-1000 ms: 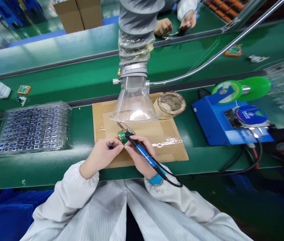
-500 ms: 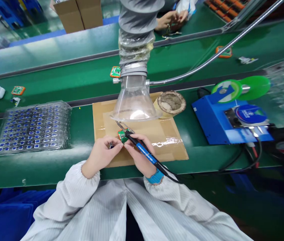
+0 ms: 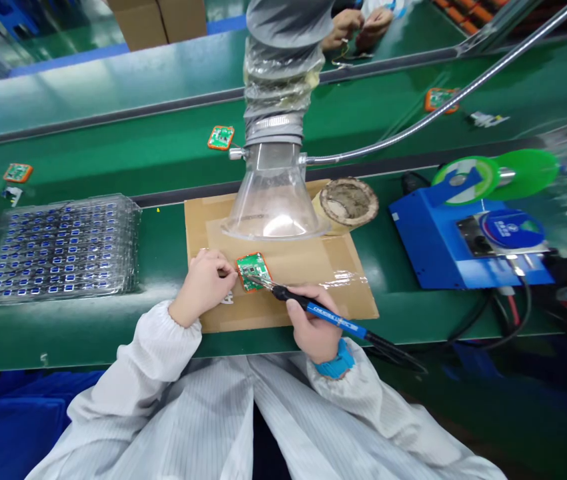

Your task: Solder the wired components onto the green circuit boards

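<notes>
My right hand is closed round a blue and black soldering iron. The iron's metal tip reaches over a green circuit board with an orange edge, which lies on a cardboard sheet. At the board's left edge is my left hand, its fingers pinched; what they hold, if anything, is too small to name. A small white part lies just below those fingers. Above the board hangs a clear funnel hood.
Behind the cardboard's right side stands a round crusted pot. A blue machine with a green reel is at right. Stacked clear trays sit at left. Another person's hands work beyond the belt, which carries more boards.
The circuit board now lies flat on the cardboard. My right hand has moved right and lowered the iron's tip to it. My hands have separated, and boards on the belt have shifted left.
</notes>
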